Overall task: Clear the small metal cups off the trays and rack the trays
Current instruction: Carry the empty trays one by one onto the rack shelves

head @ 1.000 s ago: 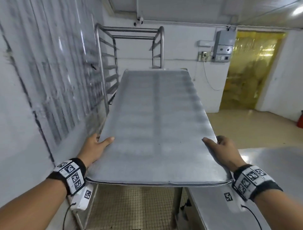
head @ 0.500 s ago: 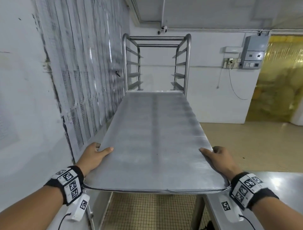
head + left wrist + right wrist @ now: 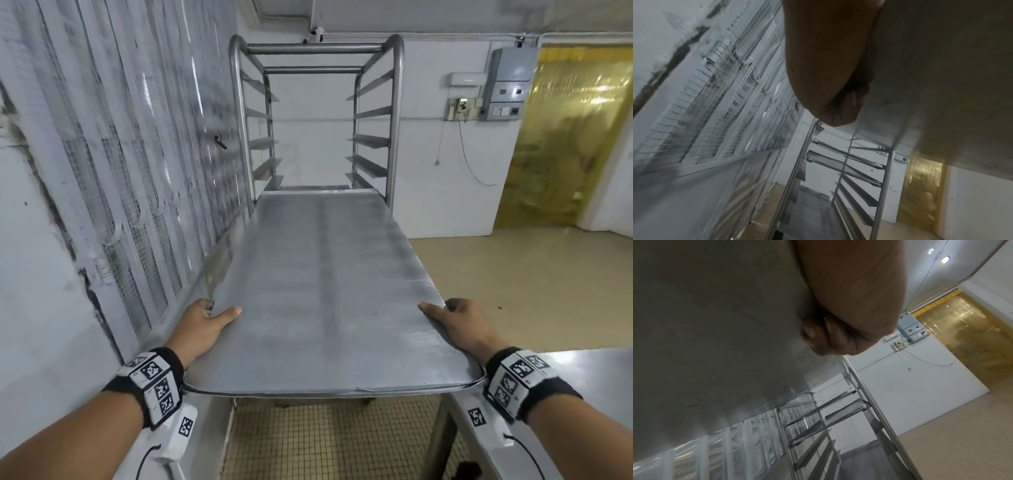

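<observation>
A long bare metal tray [image 3: 322, 291] is held level in front of me, with no cups on it. My left hand [image 3: 205, 322] grips its left edge, thumb on top and fingers curled beneath [image 3: 830, 104]. On the opposite edge my right hand [image 3: 455, 322] holds it the same way, its fingers [image 3: 828, 337] wrapped under the tray's underside [image 3: 715, 321]. The tray's far end sits at the mouth of the steel rack [image 3: 317, 113], level with a lower pair of side rails. Several rails above stand bare. The tray's underside [image 3: 941, 81] fills the left wrist view.
A wall with wire mesh panels [image 3: 120, 171] runs close along the left. A steel table [image 3: 599, 394] stands at lower right, another table edge [image 3: 202, 431] at lower left. A yellow strip curtain doorway [image 3: 565, 137] lies at far right. Tiled floor [image 3: 325, 442] shows below.
I have moved closer to the rack with the tray, and the rack now stands straight ahead, centred on the tray's far end. Both hands keep the same hold.
</observation>
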`<control>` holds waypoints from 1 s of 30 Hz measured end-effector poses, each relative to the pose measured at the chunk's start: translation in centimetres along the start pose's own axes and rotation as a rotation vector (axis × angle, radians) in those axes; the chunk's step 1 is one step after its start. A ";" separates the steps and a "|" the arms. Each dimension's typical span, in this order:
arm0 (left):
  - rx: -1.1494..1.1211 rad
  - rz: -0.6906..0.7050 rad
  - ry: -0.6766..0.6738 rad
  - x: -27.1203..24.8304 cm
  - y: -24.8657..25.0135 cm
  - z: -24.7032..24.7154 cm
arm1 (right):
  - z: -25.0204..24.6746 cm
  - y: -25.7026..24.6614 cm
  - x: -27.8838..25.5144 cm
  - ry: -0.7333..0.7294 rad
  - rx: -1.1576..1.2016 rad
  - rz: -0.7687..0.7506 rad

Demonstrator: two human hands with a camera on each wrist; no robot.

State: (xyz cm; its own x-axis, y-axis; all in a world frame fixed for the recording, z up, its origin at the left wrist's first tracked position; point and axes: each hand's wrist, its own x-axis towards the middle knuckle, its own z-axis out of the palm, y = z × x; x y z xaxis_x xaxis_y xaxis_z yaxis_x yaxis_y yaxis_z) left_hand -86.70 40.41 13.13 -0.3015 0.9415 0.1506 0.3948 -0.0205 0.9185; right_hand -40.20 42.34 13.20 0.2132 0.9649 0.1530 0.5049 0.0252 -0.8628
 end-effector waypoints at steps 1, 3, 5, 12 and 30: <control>-0.002 0.000 -0.014 0.9 -0.2 0.1 | 0.5 -0.1 0.6 -0.005 0.002 0.006; -0.014 -0.001 -0.019 2.5 -0.5 0.3 | 1.3 0.0 1.9 -0.006 -0.001 0.024; 0.007 0.012 -0.023 4.1 -0.7 0.8 | 2.0 0.4 3.4 0.006 -0.013 0.044; 0.061 -0.020 -0.019 11.6 -2.5 3.0 | 3.6 0.4 9.6 0.022 -0.098 0.067; 0.137 -0.078 0.001 27.7 -0.6 8.5 | 7.4 -1.4 27.5 -0.002 -0.176 0.047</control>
State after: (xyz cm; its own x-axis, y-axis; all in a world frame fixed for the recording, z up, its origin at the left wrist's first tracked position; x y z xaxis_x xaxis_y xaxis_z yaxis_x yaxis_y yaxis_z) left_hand -87.94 69.39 13.66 -0.3367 0.9381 0.0814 0.4848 0.0986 0.8691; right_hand -41.26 70.82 15.09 0.2381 0.9646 0.1137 0.6332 -0.0654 -0.7712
